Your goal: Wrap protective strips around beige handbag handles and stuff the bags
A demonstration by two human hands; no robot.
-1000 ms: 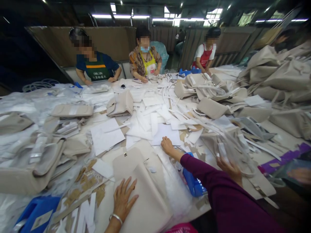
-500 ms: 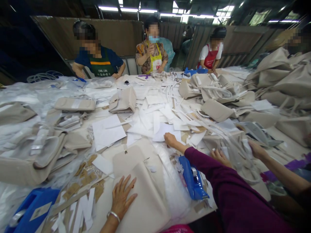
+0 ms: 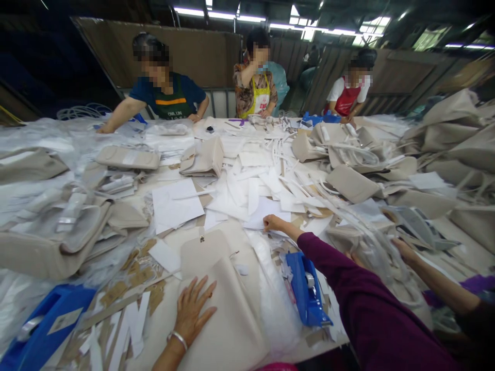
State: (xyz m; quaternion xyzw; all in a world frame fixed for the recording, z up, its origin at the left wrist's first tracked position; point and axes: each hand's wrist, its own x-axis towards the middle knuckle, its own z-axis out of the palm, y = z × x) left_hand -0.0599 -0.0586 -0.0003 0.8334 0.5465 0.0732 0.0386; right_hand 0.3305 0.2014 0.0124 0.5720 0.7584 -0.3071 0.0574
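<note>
A beige handbag (image 3: 228, 309) lies on the table in front of me with its flap (image 3: 209, 250) folded out, a small metal clasp near the flap's edge. My left hand (image 3: 195, 309), a silver bangle at the wrist, rests flat on the bag with fingers spread. Reaching forward in a purple sleeve, my right hand (image 3: 274, 222) has its fingers curled down at the edge of a white sheet (image 3: 263, 210); what they hold, if anything, is hidden. White padding (image 3: 266, 278) lies along the bag's right side.
Blue tape dispensers (image 3: 307, 288) stand right of the bag and at the lower left. Beige bags (image 3: 58, 247), paper scraps and brown tags crowd the table. A co-worker's hand (image 3: 404, 251) handles a bag at right; three people work across the table.
The view has shifted slightly left. My hands stay nearly in place. Across the table, the left co-worker has stretched an arm outward and the middle one has raised a hand to the face.
</note>
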